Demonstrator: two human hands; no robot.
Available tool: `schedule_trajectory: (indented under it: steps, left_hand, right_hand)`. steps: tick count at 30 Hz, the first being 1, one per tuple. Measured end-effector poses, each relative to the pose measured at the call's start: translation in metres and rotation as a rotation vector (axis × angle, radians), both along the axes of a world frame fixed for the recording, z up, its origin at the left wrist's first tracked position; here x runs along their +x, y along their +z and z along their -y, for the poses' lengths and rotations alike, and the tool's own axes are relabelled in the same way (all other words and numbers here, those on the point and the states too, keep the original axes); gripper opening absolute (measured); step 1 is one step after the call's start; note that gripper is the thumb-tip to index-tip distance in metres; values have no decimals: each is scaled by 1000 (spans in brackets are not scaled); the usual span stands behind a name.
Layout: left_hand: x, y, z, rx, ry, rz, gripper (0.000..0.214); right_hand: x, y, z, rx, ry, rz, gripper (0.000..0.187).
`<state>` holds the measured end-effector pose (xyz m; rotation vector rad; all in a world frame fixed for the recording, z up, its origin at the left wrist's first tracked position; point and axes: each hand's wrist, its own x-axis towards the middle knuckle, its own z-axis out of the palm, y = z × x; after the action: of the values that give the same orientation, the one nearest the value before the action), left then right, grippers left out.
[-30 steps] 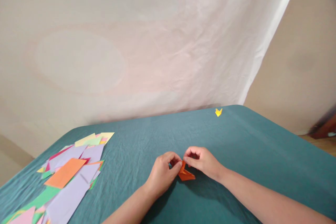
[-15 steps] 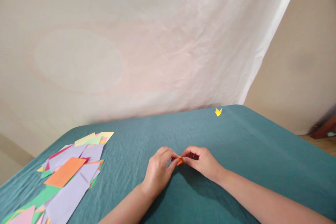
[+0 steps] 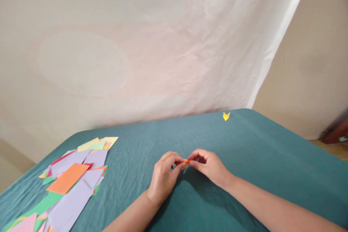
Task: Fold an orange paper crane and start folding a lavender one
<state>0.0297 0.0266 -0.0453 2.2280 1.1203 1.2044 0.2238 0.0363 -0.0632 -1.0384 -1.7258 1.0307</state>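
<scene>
The left hand [image 3: 162,179] and right hand [image 3: 212,168] are bare; behind the fingers [image 3: 169,158], the left forearm [image 3: 130,214] and right forearm [image 3: 272,208] run uncovered to the picture's lower edge.

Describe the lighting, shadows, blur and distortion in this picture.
Head view: soft, even light, no glare; a faint shadow lies on the teal cloth beneath the left hand and right hand; the orange paper they pinch is small and mostly hidden; the brown object at the right edge is blurred; the table's far edge looks bowed.
</scene>
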Motion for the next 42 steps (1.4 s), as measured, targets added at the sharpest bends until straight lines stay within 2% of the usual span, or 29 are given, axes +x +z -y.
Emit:
schedule_trajectory:
  steps: [8, 26, 29, 31, 33, 36, 42]
  left_hand:
    - [5, 4, 5, -35, -33, 23, 5]
    - [1, 9, 3, -120, 12, 71, 13]
    - [-2, 5, -2, -237, 49, 134, 13]
    - [-4, 2, -7, -385, 65, 244, 15]
    - [-5, -2, -12, -537, 24, 381, 21]
    - [-6, -5, -17, -689, -47, 490, 29]
    - [-5, -8, -14, -835, -142, 509, 30]
  right_hand:
    - [-2, 9, 3, 219, -34, 68, 9]
    - [2, 9, 1, 211, -64, 83, 11]
    - [4, 9, 1, 173, -118, 40, 13]
    - [6, 8, 0, 101, -172, 13, 16]
    - [8, 7, -1, 34, -189, 16, 19]
    - [8, 5, -1, 9, -146, 31, 19]
    - [3, 7, 3, 36, 18, 26, 17]
